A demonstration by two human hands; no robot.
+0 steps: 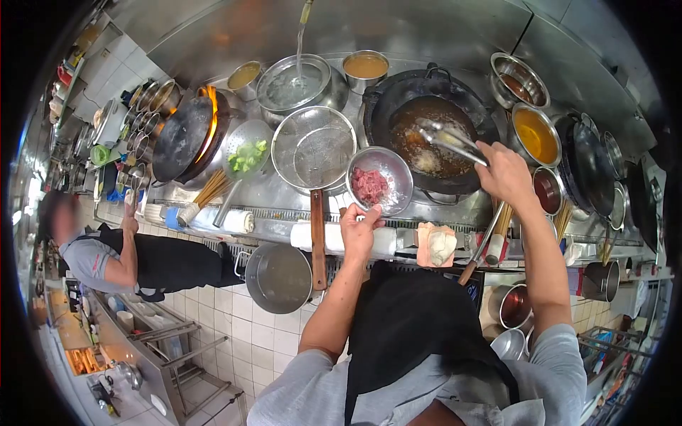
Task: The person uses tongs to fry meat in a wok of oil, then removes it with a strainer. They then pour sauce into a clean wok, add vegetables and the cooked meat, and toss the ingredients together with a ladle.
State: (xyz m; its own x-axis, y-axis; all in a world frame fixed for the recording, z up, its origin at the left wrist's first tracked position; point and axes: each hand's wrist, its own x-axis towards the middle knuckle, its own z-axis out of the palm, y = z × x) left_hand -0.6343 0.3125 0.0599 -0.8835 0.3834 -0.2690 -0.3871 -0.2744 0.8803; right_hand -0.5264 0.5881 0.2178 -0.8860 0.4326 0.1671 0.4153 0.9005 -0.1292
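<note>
My left hand (360,230) grips the near edge of a small metal bowl (401,186), thumb over the rim. Strips of raw red meat (369,186) lie in it. With my right hand (506,172) I hold a pair of metal tongs (458,143), their tips reaching over the hot oil (433,117) in a large black wok (380,117). Pale pieces (426,162) bubble in the oil beneath the tongs. To the left of the bowl, a round wire strainer (298,160) with a wooden handle rests across the counter.
Water runs into a metal pot (323,89) behind the strainer. Chopped greens lie in a perforated ladle (238,131). Flames rise by another wok (186,138) at left, where a co-worker (117,259) stands. Sauce bowls, including one of orange liquid (534,135), line the right side.
</note>
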